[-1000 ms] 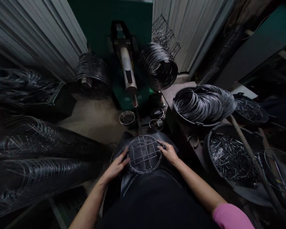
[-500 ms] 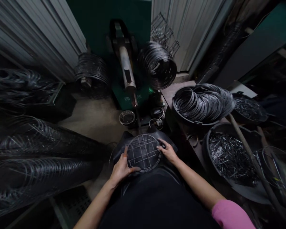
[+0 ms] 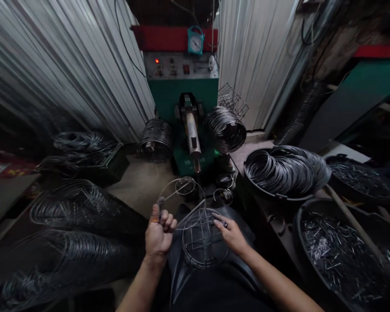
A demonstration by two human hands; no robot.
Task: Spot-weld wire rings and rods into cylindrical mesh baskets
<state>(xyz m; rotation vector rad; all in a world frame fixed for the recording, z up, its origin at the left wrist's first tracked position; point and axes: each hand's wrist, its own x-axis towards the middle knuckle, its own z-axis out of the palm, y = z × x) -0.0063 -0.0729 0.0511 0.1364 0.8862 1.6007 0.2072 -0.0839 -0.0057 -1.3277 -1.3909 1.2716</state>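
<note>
Head view: left hand [image 3: 159, 232] has left the round wire grid [image 3: 203, 238], now fisted on a wire ring [image 3: 167, 189]; right hand [image 3: 232, 234] apparently pinches the grid's rim.

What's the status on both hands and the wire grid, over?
Left grip shut on wire ring, raised. Right grip on grid rim, hold unclear. Grid on apron, ring tilted over it.

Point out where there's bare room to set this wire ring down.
Bare floor lies ahead of the left hand, between the coils and the machine. A narrow bench strip shows between machine and ring tub. The right side is crowded: ring tub, scrap tub. The grid fills the lap.
</note>
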